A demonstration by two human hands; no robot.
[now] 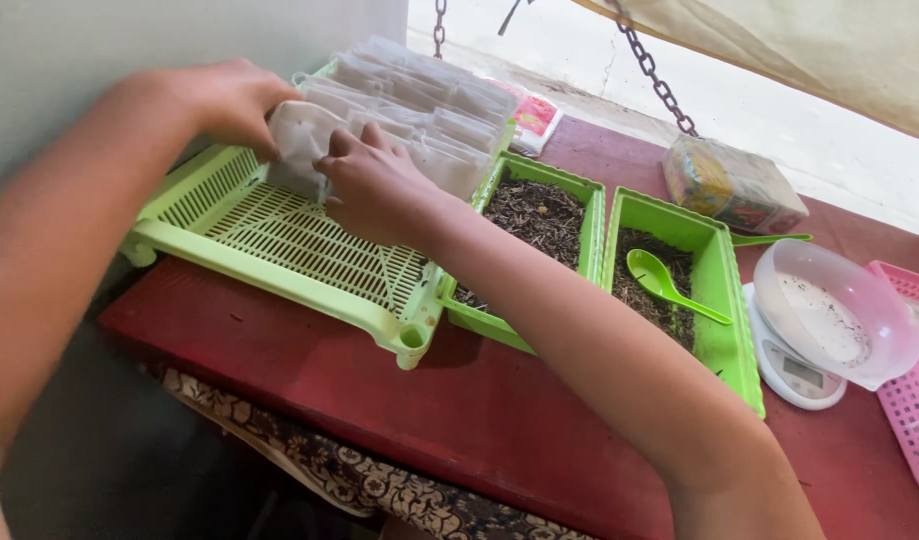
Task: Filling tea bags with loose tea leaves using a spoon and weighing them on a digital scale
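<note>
Together, left hand (225,100) and right hand (375,185) close their fingers on one white sachet (300,140) among rows in a slotted green tray (280,250) on the red tabletop (380,400).

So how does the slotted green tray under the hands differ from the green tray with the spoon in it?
The slotted tray is wide, shallow and perforated, and holds rows of white sachets. The spoon tray is narrower, deeper and solid-walled, and holds dark loose leaves and a green spoon. Both are light green plastic on the red table.

Lime-green slatted tray (280,240), white sachets (410,110), pink basket (915,400), dark-red table (380,400)
</note>
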